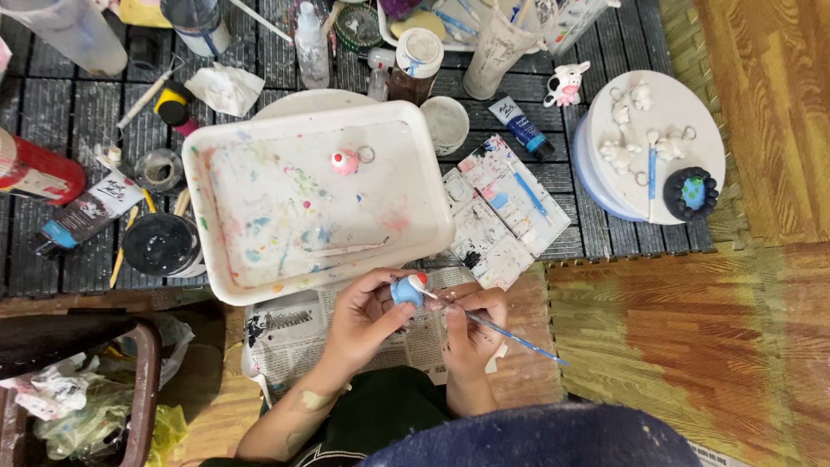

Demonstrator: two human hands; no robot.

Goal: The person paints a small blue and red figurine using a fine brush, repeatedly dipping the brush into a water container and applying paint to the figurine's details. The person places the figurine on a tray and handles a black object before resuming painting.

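Note:
My left hand [363, 316] pinches a small blue figurine [406, 291] with a white and red tip, held just below the white tray's near edge. My right hand [471, 329] grips a thin blue paintbrush [510, 335], its tip touching the figurine and its handle pointing right. Both hands hover over a sheet of newspaper [294, 333]. A paint-stained white tray [259, 138] lies ahead of them, holding a small pink figurine [344, 162] with a metal ring.
A smeared paint palette [501, 212] lies right of the tray, with a blue paint tube [522, 125] beyond it. A round white stand [683, 112] at right carries several unpainted figurines and a dark flower piece. Jars, bottles, brushes crowd the back; a dark cup [160, 245] sits left.

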